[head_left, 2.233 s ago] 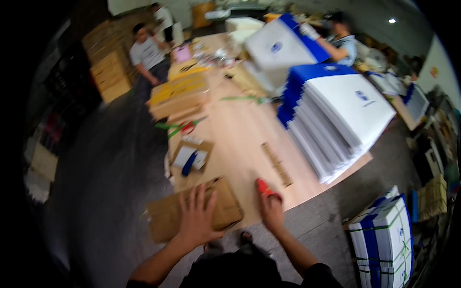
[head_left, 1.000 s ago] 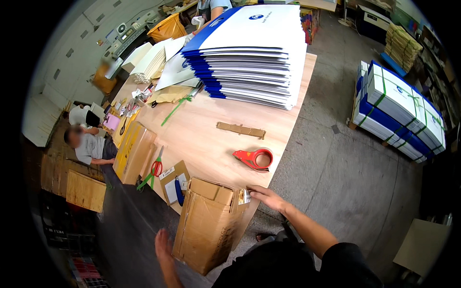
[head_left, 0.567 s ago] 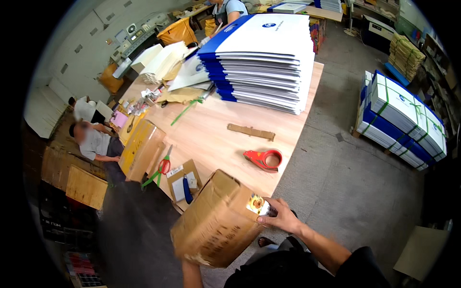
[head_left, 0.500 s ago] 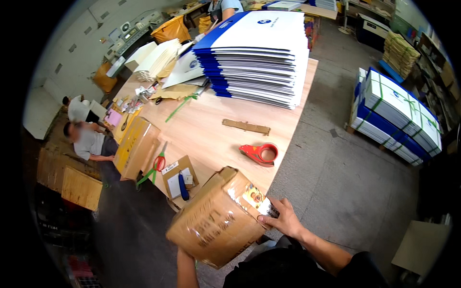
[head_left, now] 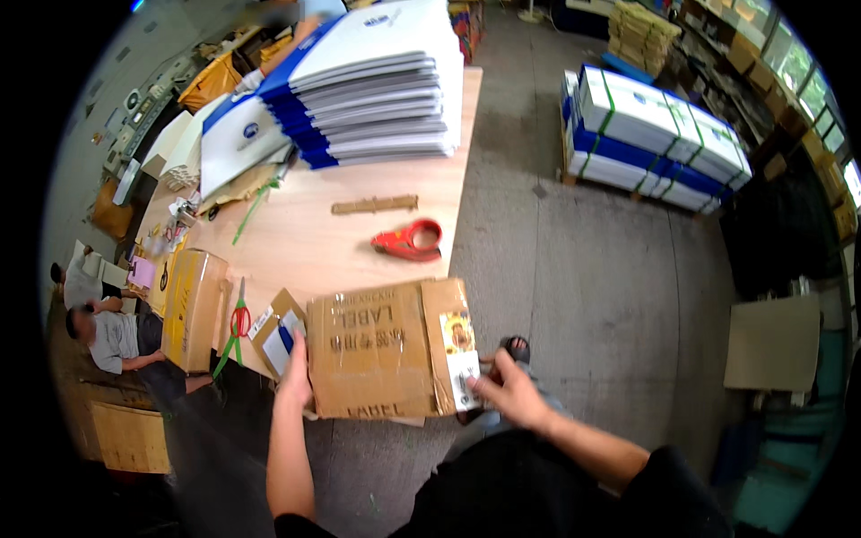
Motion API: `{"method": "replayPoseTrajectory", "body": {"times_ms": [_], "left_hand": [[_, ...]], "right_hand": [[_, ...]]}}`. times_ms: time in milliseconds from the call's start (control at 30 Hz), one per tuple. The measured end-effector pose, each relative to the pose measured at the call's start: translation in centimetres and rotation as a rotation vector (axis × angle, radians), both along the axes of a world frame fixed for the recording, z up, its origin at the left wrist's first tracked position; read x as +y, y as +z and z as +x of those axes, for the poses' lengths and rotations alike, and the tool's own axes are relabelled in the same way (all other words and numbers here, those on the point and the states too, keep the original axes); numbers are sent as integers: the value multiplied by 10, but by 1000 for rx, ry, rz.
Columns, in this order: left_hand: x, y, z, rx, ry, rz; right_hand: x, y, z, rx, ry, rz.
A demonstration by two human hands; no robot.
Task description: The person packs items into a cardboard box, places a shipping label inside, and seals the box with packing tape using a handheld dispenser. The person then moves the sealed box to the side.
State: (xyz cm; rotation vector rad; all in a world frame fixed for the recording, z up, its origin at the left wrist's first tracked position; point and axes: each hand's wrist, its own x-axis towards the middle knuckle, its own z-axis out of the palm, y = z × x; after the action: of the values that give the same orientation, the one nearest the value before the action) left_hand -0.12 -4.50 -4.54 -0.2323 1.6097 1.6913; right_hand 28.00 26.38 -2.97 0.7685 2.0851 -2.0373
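A taped brown cardboard box point(head_left: 368, 350) with dark printing is held at the table's near edge. My left hand point(head_left: 294, 381) grips its left side, the fingertips partly hidden. At the opposite end my right hand point(head_left: 513, 390) is closed on the box's edge, its thumb over the lower part of a picture sticker point(head_left: 460, 345). Beyond the box lies a red tape dispenser point(head_left: 408, 240). To its left are a blue-handled cutter point(head_left: 286, 335) on a small piece of card and red-handled scissors point(head_left: 240, 319).
A tall stack of blue-and-white folders point(head_left: 377, 99) fills the table's far part. Another carton point(head_left: 193, 309) stands at the left edge beside a seated person point(head_left: 117, 336). A cardboard strip point(head_left: 375, 204) lies mid-table. Strapped bundles point(head_left: 655, 134) stand on a pallet at right.
The box has turned from a slant to nearly level, its printed face now upward. My left hand, hidden below it before, now shows at its left side. The whole view has swung right.
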Motion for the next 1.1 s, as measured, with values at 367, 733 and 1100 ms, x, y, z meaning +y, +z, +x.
{"method": "replayPoseTrajectory", "body": {"times_ms": [367, 733, 1100], "left_hand": [[170, 38, 125, 1136, -487, -1093], [202, 23, 128, 1226, -324, -1293], [179, 29, 137, 1317, -355, -1209]], "right_hand": [[70, -88, -78, 107, -21, -560], [80, -89, -117, 95, 139, -695], [50, -94, -93, 135, 56, -651]]}}
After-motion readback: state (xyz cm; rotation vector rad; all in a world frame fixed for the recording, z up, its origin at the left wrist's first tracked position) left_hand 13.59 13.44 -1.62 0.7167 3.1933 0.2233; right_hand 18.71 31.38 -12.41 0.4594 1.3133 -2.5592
